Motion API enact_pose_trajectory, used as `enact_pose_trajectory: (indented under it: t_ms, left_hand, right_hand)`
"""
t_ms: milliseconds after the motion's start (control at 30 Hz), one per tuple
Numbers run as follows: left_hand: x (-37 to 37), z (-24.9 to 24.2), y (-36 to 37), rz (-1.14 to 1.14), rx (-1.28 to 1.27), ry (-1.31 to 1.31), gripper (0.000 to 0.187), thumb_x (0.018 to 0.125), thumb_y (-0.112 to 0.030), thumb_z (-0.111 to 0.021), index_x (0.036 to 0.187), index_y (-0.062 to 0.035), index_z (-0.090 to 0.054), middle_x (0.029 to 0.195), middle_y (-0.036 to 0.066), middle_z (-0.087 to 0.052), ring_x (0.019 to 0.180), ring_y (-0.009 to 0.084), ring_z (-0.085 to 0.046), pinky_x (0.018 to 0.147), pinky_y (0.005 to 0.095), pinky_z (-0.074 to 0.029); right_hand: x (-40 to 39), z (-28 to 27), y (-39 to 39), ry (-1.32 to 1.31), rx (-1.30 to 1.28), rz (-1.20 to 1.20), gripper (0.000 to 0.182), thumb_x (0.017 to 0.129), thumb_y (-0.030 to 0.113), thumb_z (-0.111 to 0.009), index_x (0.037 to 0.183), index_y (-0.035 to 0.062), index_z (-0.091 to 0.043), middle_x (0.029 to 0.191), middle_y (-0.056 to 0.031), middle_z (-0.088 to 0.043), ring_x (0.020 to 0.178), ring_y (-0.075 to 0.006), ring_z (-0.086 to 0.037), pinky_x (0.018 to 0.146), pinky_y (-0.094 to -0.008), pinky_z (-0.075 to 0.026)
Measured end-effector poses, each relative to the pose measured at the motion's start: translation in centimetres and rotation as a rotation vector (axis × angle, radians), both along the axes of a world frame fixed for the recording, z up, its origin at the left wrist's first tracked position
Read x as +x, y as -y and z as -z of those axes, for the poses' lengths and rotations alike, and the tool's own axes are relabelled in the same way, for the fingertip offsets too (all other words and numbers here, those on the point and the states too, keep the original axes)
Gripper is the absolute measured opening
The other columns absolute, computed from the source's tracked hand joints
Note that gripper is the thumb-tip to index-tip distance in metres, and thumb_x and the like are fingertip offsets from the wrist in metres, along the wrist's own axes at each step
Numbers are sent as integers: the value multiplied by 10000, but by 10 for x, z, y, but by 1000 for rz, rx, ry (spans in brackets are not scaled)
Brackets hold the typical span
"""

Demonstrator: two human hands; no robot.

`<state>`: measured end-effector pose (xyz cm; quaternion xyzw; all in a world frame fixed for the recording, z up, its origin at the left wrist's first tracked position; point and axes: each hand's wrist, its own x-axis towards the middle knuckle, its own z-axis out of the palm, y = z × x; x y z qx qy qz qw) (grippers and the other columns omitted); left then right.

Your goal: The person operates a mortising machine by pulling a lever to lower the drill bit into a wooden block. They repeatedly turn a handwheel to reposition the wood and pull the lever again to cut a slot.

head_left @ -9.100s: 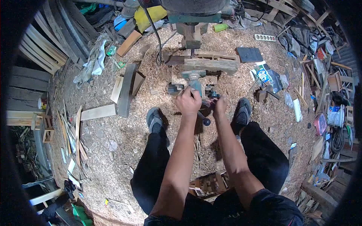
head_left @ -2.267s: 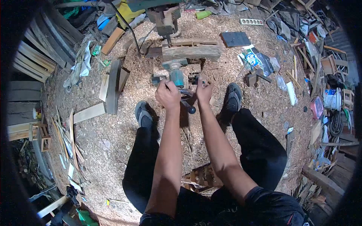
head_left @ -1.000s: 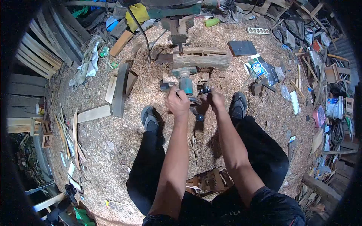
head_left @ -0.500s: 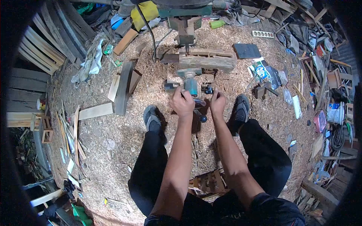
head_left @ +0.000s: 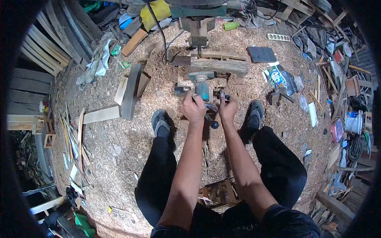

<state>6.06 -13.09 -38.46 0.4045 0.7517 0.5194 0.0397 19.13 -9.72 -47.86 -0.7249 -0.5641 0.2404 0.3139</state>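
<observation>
A green machine (head_left: 202, 92) stands in the middle, with a rough wooden piece (head_left: 220, 66) clamped behind its front plate and under a vertical bit (head_left: 199, 50). My left hand (head_left: 193, 106) is closed at the machine's left front side; what its fingers hold is too small to name. On the right, my right hand (head_left: 228, 109) is closed around a small dark part at the machine's front, which I cannot make out. Between and just below my hands is a lever with a black ball knob (head_left: 214, 125). A metal handwheel is partly hidden between them.
Wood shavings cover the ground. Boards (head_left: 132, 91) lie to the left, a dark block (head_left: 261, 54) and a power strip (head_left: 278, 37) to the upper right. My feet (head_left: 161, 123) stand either side of the machine. A cable (head_left: 162, 33) hangs at upper left.
My right hand's fingers have shifted slightly on the dark part, which has turned. The whole view has moved a little. My left hand stays at nearly the same place.
</observation>
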Motion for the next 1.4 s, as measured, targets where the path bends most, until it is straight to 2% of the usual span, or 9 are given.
enact_pose_trajectory:
  t_ms: [200,433,567,600,867,1133,1267,1300,1400]
  left_hand:
    - [2,-4,-2,-20,68,-16,252,842,-182,-458,708,17,-537,646,275,-530,608,489,-527,562,523,-387]
    - [1,4,-3,12,75,32,257,842,-193,-461,734,25,-546,643,270,-521,602,460,-538,560,499,-397]
    - [2,-3,0,9,50,59,240,823,-183,-469,732,17,-565,635,278,-521,600,472,-537,562,507,-403]
    - [3,-2,2,-7,55,50,240,822,-183,-468,728,16,-563,635,279,-523,599,474,-536,560,509,-402]
    - [2,2,-1,-22,30,27,237,813,-190,-476,753,9,-591,660,277,-565,612,479,-561,572,519,-429]
    - [3,-4,0,-19,45,41,255,817,-201,-473,727,18,-566,658,280,-560,620,490,-551,581,527,-415]
    - [3,-6,1,-22,54,48,258,823,-198,-469,729,23,-562,660,280,-557,616,486,-547,577,523,-409]
    - [4,-5,1,-28,55,47,258,824,-197,-468,729,24,-561,659,279,-555,613,484,-544,573,522,-405]
    - [0,3,0,-26,29,-22,224,809,-190,-478,736,-15,-598,656,251,-584,601,462,-580,553,519,-446]
  right_hand:
    - [13,17,-11,-1372,-463,183,472,1024,376,-459,950,-45,-660,758,-126,-664,664,-172,-640,562,-286,-479]
    - [-4,26,-1,-70,78,108,546,921,447,-619,1017,-90,-651,895,-250,-642,832,-373,-629,762,-478,-481]
    - [11,91,-18,-720,-452,242,560,980,489,-507,1012,-51,-652,908,-216,-654,830,-369,-623,740,-490,-482]
    - [10,79,-18,-1475,-637,393,553,1020,475,-414,1017,-37,-622,905,-170,-662,824,-362,-624,719,-482,-489]
    - [-12,10,3,20,315,-32,394,980,345,-570,1027,-46,-590,875,-184,-638,849,-331,-611,821,-416,-471]
    - [-6,23,-6,-1242,-303,294,512,1042,417,-383,1019,-57,-575,848,-174,-680,648,-245,-672,589,-372,-522]
    - [-12,11,-4,-972,-266,199,616,1034,489,-351,1046,-85,-575,879,-207,-683,728,-294,-690,667,-383,-543]
    - [-27,14,0,-180,166,192,633,1002,513,-430,1098,-94,-584,921,-219,-688,812,-326,-683,756,-393,-531]
    - [-13,18,5,-401,-18,34,693,983,574,-424,1108,-87,-586,950,-198,-687,821,-351,-665,764,-405,-527]
